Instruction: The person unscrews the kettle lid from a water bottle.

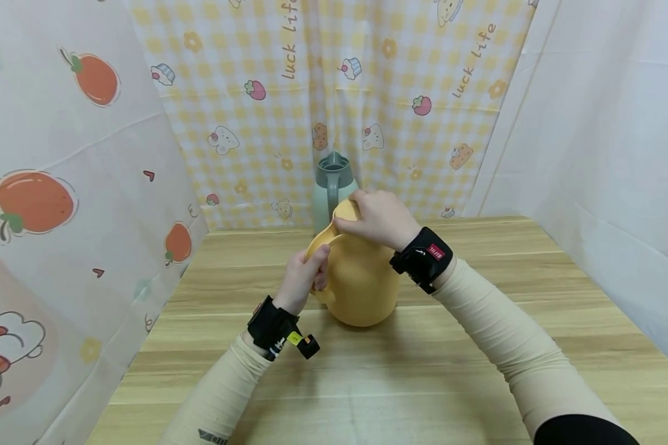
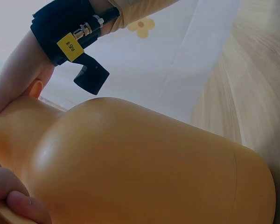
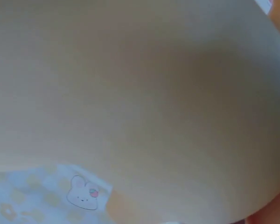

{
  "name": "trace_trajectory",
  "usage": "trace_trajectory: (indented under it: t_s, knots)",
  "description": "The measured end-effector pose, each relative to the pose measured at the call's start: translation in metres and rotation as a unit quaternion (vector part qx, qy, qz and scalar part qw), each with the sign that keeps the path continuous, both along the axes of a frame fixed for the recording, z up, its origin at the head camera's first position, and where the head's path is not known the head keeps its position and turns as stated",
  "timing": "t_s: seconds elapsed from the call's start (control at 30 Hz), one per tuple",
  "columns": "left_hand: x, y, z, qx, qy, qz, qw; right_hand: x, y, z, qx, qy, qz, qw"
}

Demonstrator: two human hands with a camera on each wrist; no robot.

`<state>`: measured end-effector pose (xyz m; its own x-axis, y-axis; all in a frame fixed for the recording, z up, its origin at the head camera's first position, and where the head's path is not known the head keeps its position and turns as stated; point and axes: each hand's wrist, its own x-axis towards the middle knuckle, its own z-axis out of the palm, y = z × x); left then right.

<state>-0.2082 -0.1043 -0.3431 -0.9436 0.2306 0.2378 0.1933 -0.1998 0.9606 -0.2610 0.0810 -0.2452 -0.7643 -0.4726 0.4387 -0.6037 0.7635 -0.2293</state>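
A yellow thermos jug [image 1: 364,287] stands on the table, tilted slightly in the head view, with its handle turned to the left. My left hand [image 1: 303,276] grips that handle, fingers curled round it and thumb on its upper part. From above, my right hand [image 1: 380,216] holds the top of the jug between thumb and fingers, which hide much of the rim. The left wrist view has the jug's body [image 2: 149,158] up close, with left fingers [image 2: 11,189] at the lower left. A blurred surface fills most of the right wrist view.
Behind the yellow jug is a pale green thermos jug [image 1: 320,207] with a grey-green top and handle, partly covered by it. A wood-grain table [image 1: 228,309] lies beneath. Printed curtains [image 1: 256,136] hang along the back and both sides.
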Motion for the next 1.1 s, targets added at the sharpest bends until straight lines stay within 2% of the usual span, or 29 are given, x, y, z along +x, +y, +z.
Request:
trace_trajectory:
  t_s: [0.23, 0.4, 0.67, 0.83, 0.9, 1.0, 1.03, 1.1]
  knots:
    - [0.001, 0.000, 0.000, 0.001, 0.005, -0.001, 1.0000, -0.007, 0.009, 0.000, 0.006, -0.005, 0.053, 0.999]
    - [0.002, 0.000, 0.000, 0.003, 0.004, -0.003, 1.0000, -0.010, 0.014, 0.000, 0.016, -0.006, 0.074, 0.997]
    - [0.002, 0.000, 0.002, 0.005, 0.003, 0.003, 1.0000, -0.012, 0.014, 0.003, 0.048, -0.002, 0.076, 0.996]
    - [0.002, -0.001, 0.003, 0.001, 0.003, 0.005, 1.0000, -0.011, 0.014, 0.010, 0.080, -0.020, 0.061, 0.995]
    - [0.002, -0.001, 0.002, 0.002, 0.004, 0.006, 1.0000, -0.008, 0.018, 0.010, 0.069, -0.015, 0.066, 0.995]
    - [0.002, 0.000, 0.000, 0.001, 0.004, 0.008, 1.0000, 0.000, 0.026, 0.002, 0.010, 0.045, 0.095, 0.994]
    - [0.002, 0.000, 0.000, -0.001, 0.005, 0.009, 0.9999, 0.004, 0.028, -0.003, -0.018, 0.078, 0.108, 0.991]
    - [0.003, 0.001, 0.000, -0.006, 0.009, 0.011, 0.9999, 0.017, 0.032, -0.014, -0.077, 0.145, 0.137, 0.977]
